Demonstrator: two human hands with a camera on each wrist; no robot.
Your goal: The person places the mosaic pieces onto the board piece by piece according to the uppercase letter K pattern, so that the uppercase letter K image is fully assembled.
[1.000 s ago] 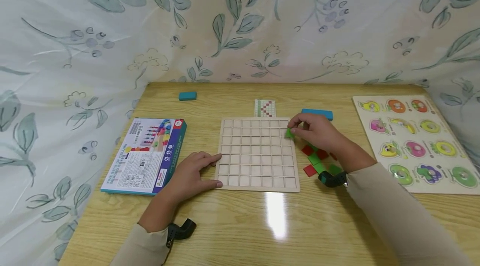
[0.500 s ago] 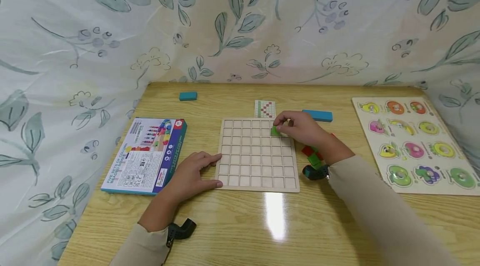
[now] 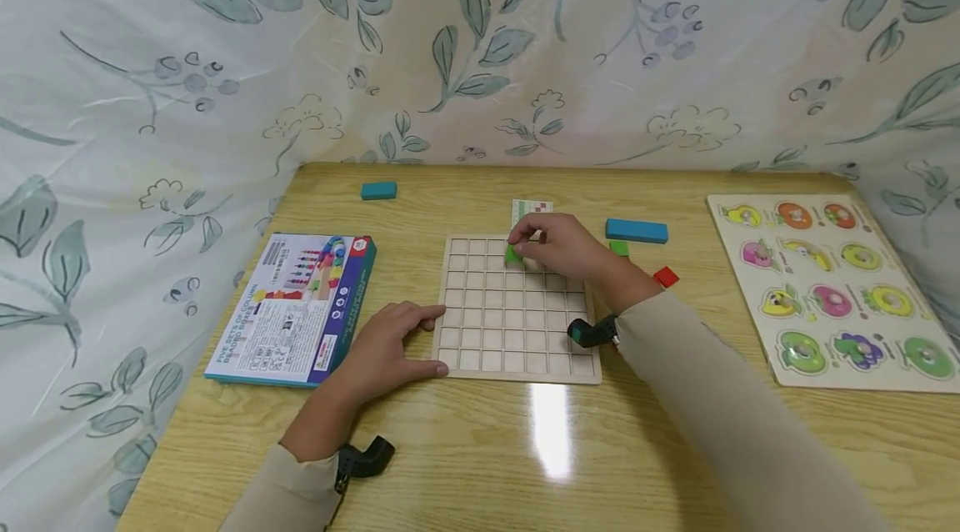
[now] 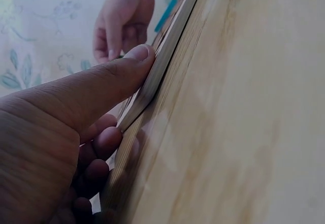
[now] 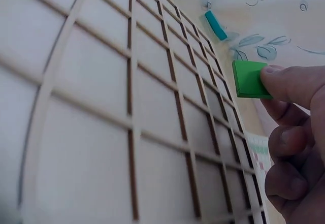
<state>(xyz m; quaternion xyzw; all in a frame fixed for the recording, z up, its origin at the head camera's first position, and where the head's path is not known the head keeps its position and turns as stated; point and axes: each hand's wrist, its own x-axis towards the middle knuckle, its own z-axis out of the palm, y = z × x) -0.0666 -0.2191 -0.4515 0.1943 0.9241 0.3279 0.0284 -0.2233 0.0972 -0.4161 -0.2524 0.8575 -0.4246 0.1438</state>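
A light wooden grid board (image 3: 491, 340) lies on the table in the head view. My left hand (image 3: 386, 348) touches its left edge with thumb and index finger. Close up in the left wrist view, the thumb (image 4: 129, 59) rests on the board's rim near a corner, while the other fingers bend loosely beside it. Over the board's top row, my right hand (image 3: 562, 247) pinches a green square tile (image 3: 513, 254) between thumb and fingers. The right wrist view shows that tile (image 5: 249, 79) above the far edge. A small patterned card (image 3: 528, 208) behind the board is partly covered by this hand.
Loose tiles, a green one (image 3: 618, 248) and a red one (image 3: 665, 277), show right of the board; the right arm hides that area's rest. A boxed set (image 3: 292, 307) lies left, a fruit puzzle (image 3: 832, 290) right. Blue blocks (image 3: 378, 191) stand at the back.
My right hand has moved left with the green tile, from the board's right edge to the middle of its top row. The left hand has stayed in place.
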